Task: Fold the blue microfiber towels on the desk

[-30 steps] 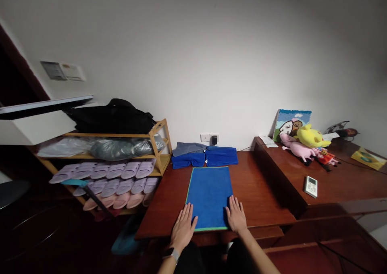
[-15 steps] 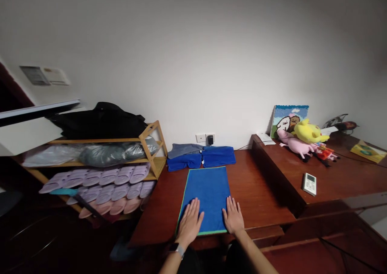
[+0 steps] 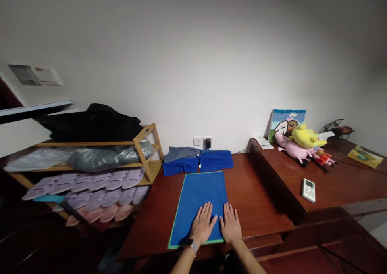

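A blue towel [image 3: 201,189] with a green edge lies spread flat on the brown wooden table [image 3: 145,225]. My left hand [image 3: 203,224] rests palm down on its near half, fingers stretched out, a watch on the wrist. Flat at the towel's right edge lies my right hand [image 3: 230,224], partly over the cloth, its fingers extended too. The two thumbs are close together but apart. Beyond the towel, by the wall, are a folded blue cloth [image 3: 216,161] and another blue cloth [image 3: 181,166] with a grey cloth [image 3: 181,153] on top.
To the left stands a wooden rack [image 3: 148,165] with several slippers [image 3: 99,181] and a black bag [image 3: 96,122]. On the higher right-hand surface are a white remote [image 3: 308,190], plush toys [image 3: 305,137] and a picture [image 3: 288,122]. A black plug [image 3: 207,143] sits in the wall socket.
My left hand has slid right across the towel, from its left edge to the middle, nearer my right hand. The right hand stays by the right edge. The view has shifted slightly.
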Demonstrator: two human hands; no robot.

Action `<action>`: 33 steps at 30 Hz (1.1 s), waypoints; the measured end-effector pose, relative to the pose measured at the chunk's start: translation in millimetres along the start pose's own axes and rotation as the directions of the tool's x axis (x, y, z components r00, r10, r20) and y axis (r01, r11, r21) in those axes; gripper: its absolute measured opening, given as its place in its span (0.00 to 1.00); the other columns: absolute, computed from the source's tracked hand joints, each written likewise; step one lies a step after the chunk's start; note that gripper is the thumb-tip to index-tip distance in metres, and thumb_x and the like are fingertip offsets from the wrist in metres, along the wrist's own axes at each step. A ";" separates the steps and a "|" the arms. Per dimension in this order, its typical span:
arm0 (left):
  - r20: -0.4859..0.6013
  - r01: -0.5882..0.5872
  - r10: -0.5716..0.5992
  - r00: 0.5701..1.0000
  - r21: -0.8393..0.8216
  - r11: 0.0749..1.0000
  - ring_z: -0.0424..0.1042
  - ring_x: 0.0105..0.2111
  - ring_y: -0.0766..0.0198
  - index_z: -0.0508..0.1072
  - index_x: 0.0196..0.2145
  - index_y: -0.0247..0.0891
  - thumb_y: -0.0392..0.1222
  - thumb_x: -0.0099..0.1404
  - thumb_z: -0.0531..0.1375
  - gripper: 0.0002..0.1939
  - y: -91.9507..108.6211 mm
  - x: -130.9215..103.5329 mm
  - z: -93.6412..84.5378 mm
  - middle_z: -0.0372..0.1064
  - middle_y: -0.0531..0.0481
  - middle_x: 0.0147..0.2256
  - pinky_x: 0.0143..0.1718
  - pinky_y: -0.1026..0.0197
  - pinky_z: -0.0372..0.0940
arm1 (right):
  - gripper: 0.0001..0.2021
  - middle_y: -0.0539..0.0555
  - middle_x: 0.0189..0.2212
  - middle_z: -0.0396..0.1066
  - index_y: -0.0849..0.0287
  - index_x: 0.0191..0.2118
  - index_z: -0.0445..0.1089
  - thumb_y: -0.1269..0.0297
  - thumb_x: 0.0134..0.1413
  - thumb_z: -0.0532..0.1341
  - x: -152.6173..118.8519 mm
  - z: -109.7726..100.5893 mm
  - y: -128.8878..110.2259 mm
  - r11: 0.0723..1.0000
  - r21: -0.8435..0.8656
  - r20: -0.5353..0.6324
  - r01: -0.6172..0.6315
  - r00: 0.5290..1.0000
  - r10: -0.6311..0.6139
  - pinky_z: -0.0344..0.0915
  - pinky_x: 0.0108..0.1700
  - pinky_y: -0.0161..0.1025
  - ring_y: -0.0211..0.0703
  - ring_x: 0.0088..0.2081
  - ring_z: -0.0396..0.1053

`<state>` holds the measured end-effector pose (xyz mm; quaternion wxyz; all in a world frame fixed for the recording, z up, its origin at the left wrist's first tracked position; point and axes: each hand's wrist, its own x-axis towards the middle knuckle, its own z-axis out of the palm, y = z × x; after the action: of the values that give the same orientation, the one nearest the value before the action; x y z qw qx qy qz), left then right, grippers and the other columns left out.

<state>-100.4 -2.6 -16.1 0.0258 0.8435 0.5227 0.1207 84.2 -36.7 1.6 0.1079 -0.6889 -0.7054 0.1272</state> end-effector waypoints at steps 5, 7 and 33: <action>-0.008 0.109 -0.109 0.994 0.040 0.993 0.46 0.72 0.55 0.46 0.73 0.40 0.63 0.75 0.40 0.37 -54.6 -31.3 -16.4 0.45 0.46 0.73 0.72 0.45 0.46 | 0.35 0.50 0.75 0.35 0.64 0.74 0.40 0.49 0.70 0.36 -4.0 -11.6 -7.0 1.000 -0.014 0.032 -0.021 0.999 0.022 0.31 0.74 0.50 0.46 0.75 0.32; -0.033 0.159 -0.157 0.987 0.050 0.986 0.47 0.72 0.54 0.47 0.73 0.40 0.64 0.74 0.41 0.38 -73.1 -42.7 -19.9 0.45 0.45 0.73 0.72 0.45 0.47 | 0.35 0.50 0.75 0.35 0.63 0.74 0.40 0.48 0.70 0.36 -4.2 -11.6 -7.5 0.999 -0.021 0.042 -0.025 0.999 0.026 0.31 0.74 0.50 0.46 0.75 0.32; -0.103 0.109 -0.110 0.989 -0.016 0.994 0.48 0.72 0.56 0.44 0.74 0.42 0.56 0.77 0.40 0.33 -46.5 4.4 -26.4 0.47 0.49 0.73 0.72 0.45 0.48 | 0.35 0.50 0.75 0.35 0.62 0.75 0.38 0.48 0.71 0.36 68.0 -17.9 -5.4 1.000 0.018 0.046 0.015 0.999 -0.015 0.31 0.74 0.48 0.44 0.75 0.32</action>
<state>-145.3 20.2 2.4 0.0095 0.8060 0.5682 0.1655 83.1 31.7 18.7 0.0985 -0.6795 -0.7117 0.1486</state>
